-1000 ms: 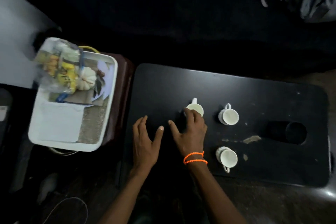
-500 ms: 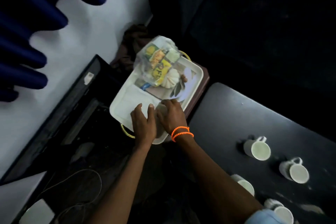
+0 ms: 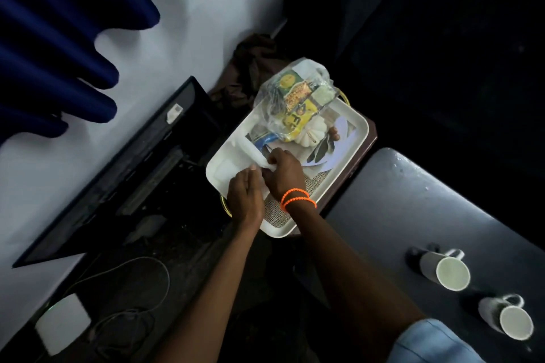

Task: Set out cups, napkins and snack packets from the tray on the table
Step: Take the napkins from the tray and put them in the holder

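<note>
Right hand (image 3: 284,172) now pinches white napkin (image 3: 250,153) in tray (image 3: 358,127), lifting its edge; left hand (image 3: 246,197) presses flat, open.

The dark table (image 3: 413,215) fills the lower right of the view, its rounded corner pointing toward 11 o'clock. Two white cups (image 3: 445,270) (image 3: 508,318) lie on their sides on it, close together near its 4 o'clock part, mouths facing 5 o'clock, handles toward 1 o'clock. Pale specks mark the tabletop near its far edge.

At 10 o'clock from the table, just beside its corner, a brown stand (image 3: 372,138) carries the white tray (image 3: 358,127), which overhangs it toward 7 o'clock.

The floor (image 3: 182,244) at 9 o'clock from the table bears a black flat screen (image 3: 124,174), a white box (image 3: 63,323) and a looping cable (image 3: 138,271).
</note>
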Demonstrator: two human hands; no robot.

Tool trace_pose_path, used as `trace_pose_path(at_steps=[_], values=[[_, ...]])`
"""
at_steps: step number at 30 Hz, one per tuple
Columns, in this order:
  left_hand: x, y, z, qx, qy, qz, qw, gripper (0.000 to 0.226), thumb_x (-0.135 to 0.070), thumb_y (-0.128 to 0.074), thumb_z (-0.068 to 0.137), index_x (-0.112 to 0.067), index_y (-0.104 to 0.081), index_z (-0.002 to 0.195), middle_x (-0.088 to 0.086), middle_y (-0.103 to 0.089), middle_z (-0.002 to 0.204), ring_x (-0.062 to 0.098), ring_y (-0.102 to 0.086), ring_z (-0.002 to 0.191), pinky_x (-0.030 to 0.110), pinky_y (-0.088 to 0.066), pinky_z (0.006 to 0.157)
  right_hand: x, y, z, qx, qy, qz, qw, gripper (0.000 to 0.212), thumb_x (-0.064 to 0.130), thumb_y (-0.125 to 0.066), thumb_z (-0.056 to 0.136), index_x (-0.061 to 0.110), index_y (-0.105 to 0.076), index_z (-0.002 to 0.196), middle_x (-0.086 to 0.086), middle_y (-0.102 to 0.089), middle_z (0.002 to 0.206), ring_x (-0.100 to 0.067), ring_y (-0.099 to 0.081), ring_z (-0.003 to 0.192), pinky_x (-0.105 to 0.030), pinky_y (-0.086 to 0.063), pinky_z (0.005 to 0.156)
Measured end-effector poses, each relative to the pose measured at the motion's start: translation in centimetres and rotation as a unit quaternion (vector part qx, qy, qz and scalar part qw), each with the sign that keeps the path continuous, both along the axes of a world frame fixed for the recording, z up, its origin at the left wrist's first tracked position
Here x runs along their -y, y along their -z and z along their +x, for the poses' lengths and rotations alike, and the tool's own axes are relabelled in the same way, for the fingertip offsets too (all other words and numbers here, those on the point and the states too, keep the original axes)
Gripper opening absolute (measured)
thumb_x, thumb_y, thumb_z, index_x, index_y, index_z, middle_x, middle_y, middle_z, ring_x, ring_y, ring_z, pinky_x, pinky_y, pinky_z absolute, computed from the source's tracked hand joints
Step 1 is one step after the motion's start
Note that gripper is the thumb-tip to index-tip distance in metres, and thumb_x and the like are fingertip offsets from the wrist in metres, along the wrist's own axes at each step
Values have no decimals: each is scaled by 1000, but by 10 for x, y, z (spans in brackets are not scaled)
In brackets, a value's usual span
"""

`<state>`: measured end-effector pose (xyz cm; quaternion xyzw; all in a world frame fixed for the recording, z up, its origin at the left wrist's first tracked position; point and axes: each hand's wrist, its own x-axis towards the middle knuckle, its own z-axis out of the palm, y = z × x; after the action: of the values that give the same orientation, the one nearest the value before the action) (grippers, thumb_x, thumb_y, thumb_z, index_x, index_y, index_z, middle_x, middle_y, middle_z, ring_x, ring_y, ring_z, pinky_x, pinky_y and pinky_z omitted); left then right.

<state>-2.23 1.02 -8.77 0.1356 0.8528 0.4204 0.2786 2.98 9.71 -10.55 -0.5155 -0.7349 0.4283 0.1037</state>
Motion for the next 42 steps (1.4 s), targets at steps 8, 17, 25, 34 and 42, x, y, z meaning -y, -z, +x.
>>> trace_pose_path(at_steps=[8,17,25,34,42], values=[[-17,-22,17,267,-253,127,921,45,-53,-58,99,-20,-68,128,8,-77,120,28,-72,113,47,-61,91,-14,-24,67,-254,275,-285,883,18,12,-79,78,16,-62,76,-16,-68,81,-33,-70,79,-51,-61,75],[-51,-14,72,523,30,146,839,52,-50,-68,93,-20,-67,136,15,-69,136,37,-66,125,52,-60,92,-9,-34,187,-312,283,-362,832,51,13,-89,68,11,-62,111,-9,-77,109,-26,-77,96,-34,-61,71],[-87,-21,145,502,193,53,842,46,-23,-76,91,-16,-66,135,18,-70,132,43,-65,125,65,-50,105,-24,-55,279,-336,353,-390,781,50,34,-79,86,9,-63,126,-13,-76,118,-27,-75,100,-33,-60,73],[-119,-48,238,563,351,-42,747,50,-24,-72,96,-6,-60,141,22,-62,143,39,-62,131,60,-48,111,3,-52,371,-542,397,-385,633,58,37,-65,97,4,-54,143,-23,-61,140,-38,-60,128,-56,-46,110],[-125,-36,312,337,475,-127,803,31,-14,-62,101,-10,-64,131,12,-74,123,30,-74,110,53,-60,95,25,-38,442,-354,540,-245,723,39,8,-84,78,9,-71,114,-15,-77,111,-38,-74,103,-55,-62,85]])
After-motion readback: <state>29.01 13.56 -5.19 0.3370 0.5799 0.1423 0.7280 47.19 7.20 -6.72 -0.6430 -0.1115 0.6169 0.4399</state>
